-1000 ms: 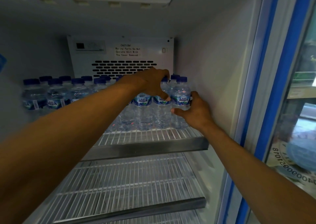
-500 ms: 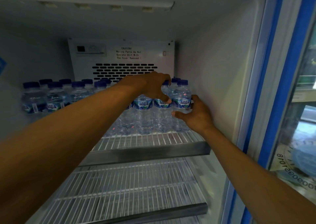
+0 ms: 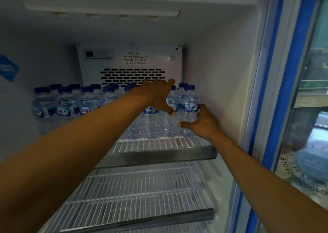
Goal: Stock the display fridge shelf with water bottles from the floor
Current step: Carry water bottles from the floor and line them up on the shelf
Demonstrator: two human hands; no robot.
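Several clear water bottles [image 3: 66,102] with blue caps and blue labels stand on the top wire shelf [image 3: 160,155] of the display fridge. My right hand [image 3: 203,124] grips the lower body of the front bottle [image 3: 189,103] nearest the right wall, which stands upright on the shelf. My left hand [image 3: 156,95] reaches over the bottles beside it with fingers stretched out above their caps and the thumb pointing down against a bottle [image 3: 171,102]. My left forearm hides the bottles in the middle of the row.
A bare wire shelf [image 3: 138,198] lies below the stocked one. The vent panel [image 3: 132,76] with a caution label fills the back wall. The fridge's white right wall [image 3: 218,83] is close to my right hand. The blue-framed glass door [image 3: 292,76] stands open at right.
My left hand's fingers have straightened from a curl over a bottle top and reach further back. My right hand keeps its grip on the rightmost bottle.
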